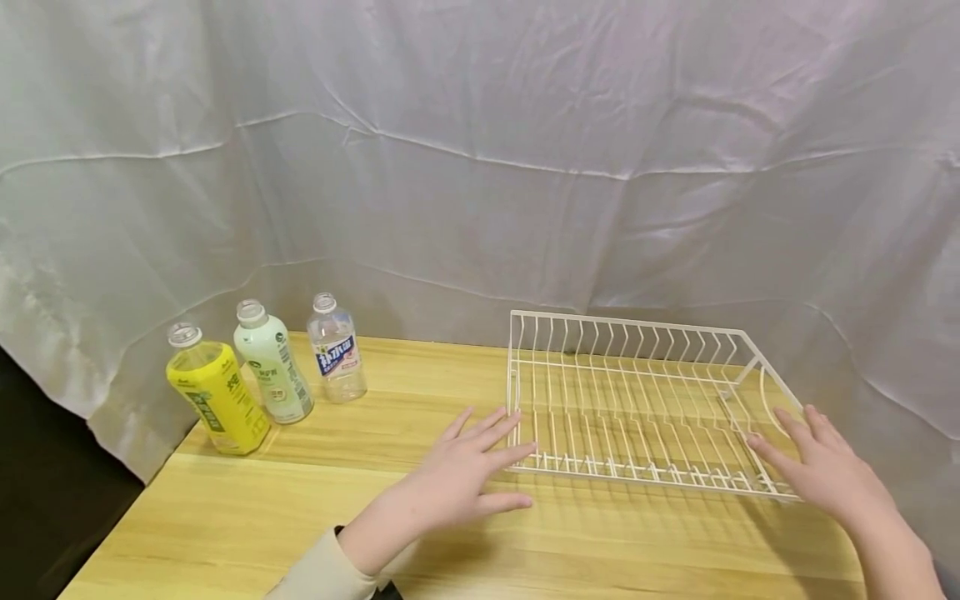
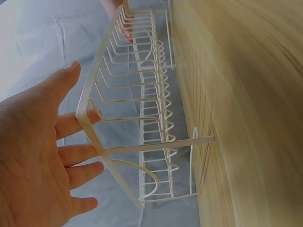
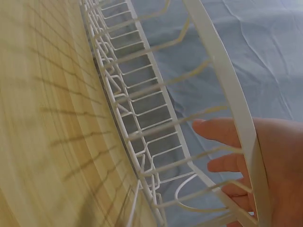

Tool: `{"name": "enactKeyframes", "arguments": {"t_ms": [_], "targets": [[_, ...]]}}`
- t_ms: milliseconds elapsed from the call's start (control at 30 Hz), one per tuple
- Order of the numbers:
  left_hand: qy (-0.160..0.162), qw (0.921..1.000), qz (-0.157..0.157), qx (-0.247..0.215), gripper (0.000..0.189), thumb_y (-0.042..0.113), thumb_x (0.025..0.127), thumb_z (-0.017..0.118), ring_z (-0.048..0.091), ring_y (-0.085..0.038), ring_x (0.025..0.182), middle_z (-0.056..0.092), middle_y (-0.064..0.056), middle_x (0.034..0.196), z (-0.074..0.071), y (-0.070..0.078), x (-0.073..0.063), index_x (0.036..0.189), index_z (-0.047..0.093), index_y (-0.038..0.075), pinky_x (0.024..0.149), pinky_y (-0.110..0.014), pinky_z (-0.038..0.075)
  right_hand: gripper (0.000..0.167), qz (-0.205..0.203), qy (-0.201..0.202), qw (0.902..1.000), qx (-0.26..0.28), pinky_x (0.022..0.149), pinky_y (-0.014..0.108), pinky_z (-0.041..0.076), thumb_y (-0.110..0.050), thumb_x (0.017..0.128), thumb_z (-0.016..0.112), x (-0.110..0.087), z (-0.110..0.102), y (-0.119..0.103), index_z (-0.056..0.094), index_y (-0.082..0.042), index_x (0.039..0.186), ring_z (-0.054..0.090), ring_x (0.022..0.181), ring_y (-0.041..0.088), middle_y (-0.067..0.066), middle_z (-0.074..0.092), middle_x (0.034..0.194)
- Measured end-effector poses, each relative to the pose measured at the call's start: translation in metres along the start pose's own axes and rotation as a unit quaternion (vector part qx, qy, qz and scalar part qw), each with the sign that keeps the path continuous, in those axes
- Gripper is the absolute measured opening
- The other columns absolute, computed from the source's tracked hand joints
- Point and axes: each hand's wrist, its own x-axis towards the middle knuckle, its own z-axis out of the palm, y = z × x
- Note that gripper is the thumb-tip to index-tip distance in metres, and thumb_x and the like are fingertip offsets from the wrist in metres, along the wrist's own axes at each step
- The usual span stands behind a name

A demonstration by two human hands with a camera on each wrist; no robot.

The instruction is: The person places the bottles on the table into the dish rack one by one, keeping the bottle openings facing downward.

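Observation:
A white wire dish rack (image 1: 630, 322) stands on the wooden table, its row of thin dividers running side to side. My left hand (image 1: 465, 467) is at its left front corner, fingers spread and fairly straight. In the left wrist view, the fingertips of the left hand (image 2: 40, 151) lie beside or behind the rack's rail (image 2: 92, 78); contact is unclear. At the opposite end, my right hand (image 1: 828, 467) has its fingers extended by the right front corner. The right wrist view has the right hand (image 3: 284, 165) partly hidden behind the rack's flat rail (image 3: 232, 90).
Three uncapped bottles stand at the table's left: a yellow-labelled bottle (image 1: 225, 396), a pale green bottle (image 1: 273, 367) and a clear bottle (image 1: 337, 350) with a blue-and-white label. A grey curtain (image 1: 450, 225) hangs behind the wooden table (image 1: 315, 483).

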Motion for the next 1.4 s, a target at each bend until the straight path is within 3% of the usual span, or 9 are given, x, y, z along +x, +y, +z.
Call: {"name": "enactKeyframes", "arguments": {"t_ms": [333,467,700,967,1400], "targets": [[0.013,0.9988,-0.041,-0.023,0.066,0.072,0.089,0.040,0.026,-0.020,0.149,0.026,0.001,0.159,-0.009,-0.018,-0.028,0.140,0.052,0.032,0.121,-0.055,0.011,0.083,-0.038,-0.004,0.9990,0.021,0.089,0.082,0.023,-0.058,0.096,0.045,0.002,0.008,-0.025,0.016,-0.009,0.156,0.019,0.129,0.068,0.035,-0.002,0.157],[0.026,0.9977,-0.055,-0.028,0.067,0.073,0.088,0.041,0.029,-0.022,0.148,0.030,0.002,0.158,-0.011,-0.026,-0.038,0.138,0.054,0.030,0.120,-0.055,0.012,0.081,-0.044,-0.002,0.9989,0.019,0.089,0.081,0.026,-0.058,0.097,0.045,0.001,0.011,-0.039,0.018,-0.010,0.156,0.024,0.126,0.069,0.035,0.001,0.157],[0.052,0.9939,-0.086,-0.046,0.060,0.061,0.088,0.057,0.033,-0.024,0.146,0.034,0.000,0.156,-0.016,-0.040,-0.054,0.136,0.057,0.026,0.120,-0.054,0.015,0.078,-0.043,0.013,0.9988,0.021,0.093,0.080,0.025,-0.059,0.098,0.041,0.002,0.018,-0.070,0.023,-0.008,0.154,0.024,0.129,0.066,0.034,0.005,0.157],[0.069,0.9903,-0.106,-0.057,0.056,0.059,0.089,0.057,0.036,-0.024,0.144,0.036,0.004,0.155,-0.018,-0.058,-0.067,0.134,0.059,0.027,0.120,-0.056,0.016,0.080,-0.042,0.023,0.9985,0.026,0.097,0.078,0.025,-0.061,0.097,0.039,0.000,0.022,-0.097,0.026,-0.005,0.153,0.023,0.132,0.064,0.036,0.009,0.156],[0.084,0.9826,-0.143,-0.084,0.046,0.052,0.090,0.061,0.039,-0.028,0.142,0.042,0.005,0.152,-0.026,-0.081,-0.086,0.126,0.066,0.024,0.118,-0.058,0.017,0.078,-0.067,0.024,0.9960,0.054,0.095,0.079,0.026,-0.060,0.096,0.044,-0.002,0.028,-0.131,0.026,-0.011,0.154,0.022,0.134,0.064,0.035,0.008,0.157]]}}
